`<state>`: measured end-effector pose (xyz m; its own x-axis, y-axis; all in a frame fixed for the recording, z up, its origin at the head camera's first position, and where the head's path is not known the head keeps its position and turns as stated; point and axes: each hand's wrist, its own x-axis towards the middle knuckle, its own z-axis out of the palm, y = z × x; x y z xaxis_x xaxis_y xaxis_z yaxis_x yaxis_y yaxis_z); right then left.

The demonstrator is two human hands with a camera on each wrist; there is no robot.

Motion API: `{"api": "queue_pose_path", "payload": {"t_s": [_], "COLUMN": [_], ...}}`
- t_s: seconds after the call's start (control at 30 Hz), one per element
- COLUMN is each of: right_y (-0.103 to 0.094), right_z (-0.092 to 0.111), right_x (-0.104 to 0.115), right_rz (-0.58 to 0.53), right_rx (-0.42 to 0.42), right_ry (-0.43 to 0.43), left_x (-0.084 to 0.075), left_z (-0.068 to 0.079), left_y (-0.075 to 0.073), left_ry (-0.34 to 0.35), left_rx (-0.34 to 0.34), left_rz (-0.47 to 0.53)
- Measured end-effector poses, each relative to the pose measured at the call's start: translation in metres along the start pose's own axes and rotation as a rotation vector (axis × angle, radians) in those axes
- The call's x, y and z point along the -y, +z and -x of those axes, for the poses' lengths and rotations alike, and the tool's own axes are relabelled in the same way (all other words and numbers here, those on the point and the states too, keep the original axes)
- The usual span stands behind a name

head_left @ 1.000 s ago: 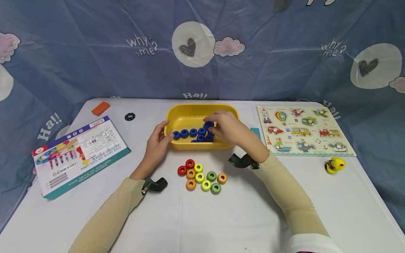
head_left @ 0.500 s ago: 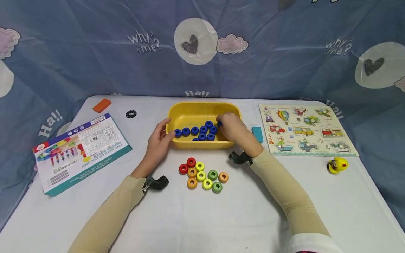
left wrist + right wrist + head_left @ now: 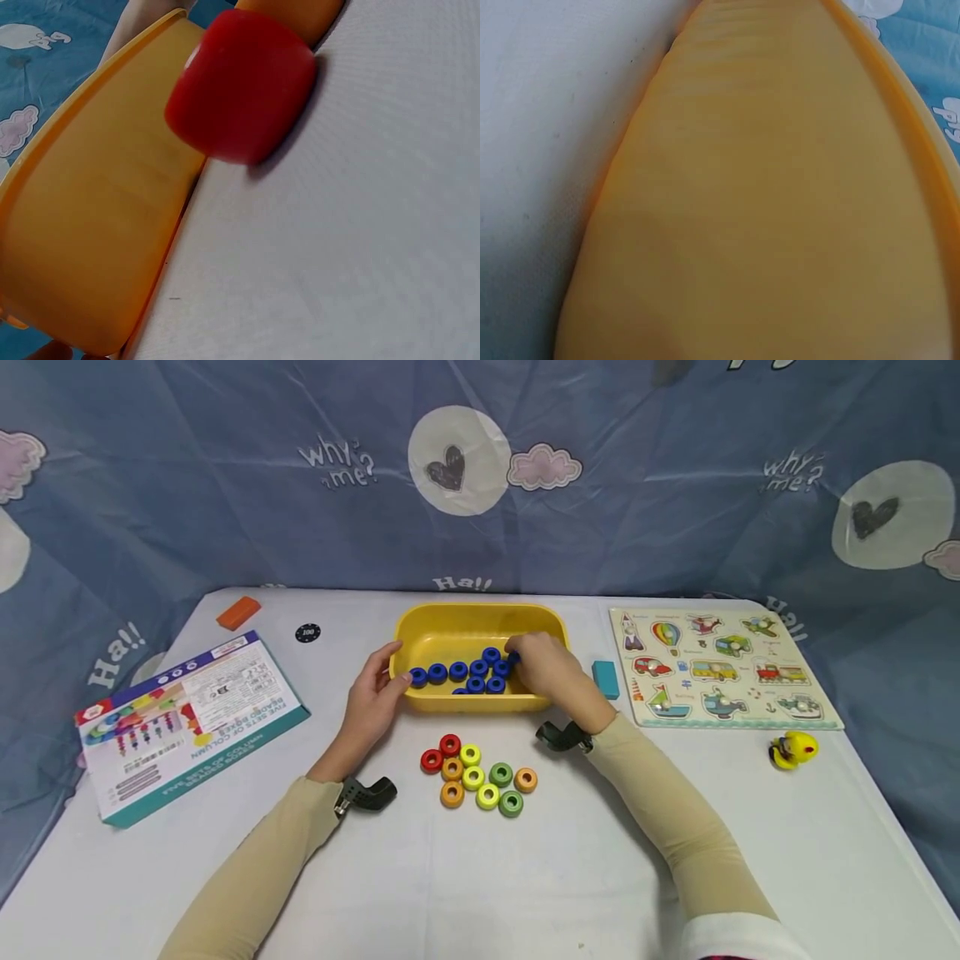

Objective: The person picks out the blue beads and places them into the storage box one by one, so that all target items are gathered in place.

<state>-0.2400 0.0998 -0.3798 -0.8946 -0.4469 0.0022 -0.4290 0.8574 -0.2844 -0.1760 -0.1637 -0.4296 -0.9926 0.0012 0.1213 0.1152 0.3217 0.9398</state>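
Note:
A yellow bin holds several blue ring beads, some lined up along its near side and the rest clustered toward the right. My left hand grips the bin's left end, thumb over the rim beside the leftmost bead. Inside the right part of the bin, my right hand pinches a blue bead, which its fingers partly hide. On the cloth in front lie loose red, orange, yellow and green beads. A red bead looms close in the left wrist view.
To the left are a bead-set box, an orange block and a black chip. At right lie a blue block, a vehicle puzzle board and a yellow duck.
My right hand has let go of one blue bead beside the cluster, shifted right and pinched another. My left hand has stayed on the bin's left end.

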Motion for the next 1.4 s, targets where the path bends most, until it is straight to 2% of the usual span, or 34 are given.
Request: {"api": "queue_pose_path", "payload": {"t_s": [0.23,0.77,0.83,1.1,1.23,1.4], "right_y": [0.002,0.002,0.002,0.002,0.002,0.0], "right_z": [0.001,-0.001,-0.001,0.0,0.0,0.0], "right_x": [0.001,0.0,0.0,0.001,0.0,0.0], "right_rz": [-0.002,-0.019,-0.022,-0.036,-0.041,-0.047], "right_rx": [0.025,0.004,0.006,0.015,0.006,-0.022], "right_ry": [0.026,0.012,0.014,0.015,0.004,-0.013], "left_x": [-0.031,-0.035,-0.033,0.004,0.008,0.005], "left_z": [0.013,0.013,0.013,0.001,0.001,0.0], "left_y": [-0.001,-0.003,-0.003,-0.002,0.0,0.0], "left_ry": [-0.024,-0.02,-0.021,-0.006,0.008,0.022], "left_rx": [0.017,0.015,0.016,-0.002,-0.006,-0.014], "left_rz": [-0.011,-0.007,-0.01,0.008,0.004,-0.003]}}
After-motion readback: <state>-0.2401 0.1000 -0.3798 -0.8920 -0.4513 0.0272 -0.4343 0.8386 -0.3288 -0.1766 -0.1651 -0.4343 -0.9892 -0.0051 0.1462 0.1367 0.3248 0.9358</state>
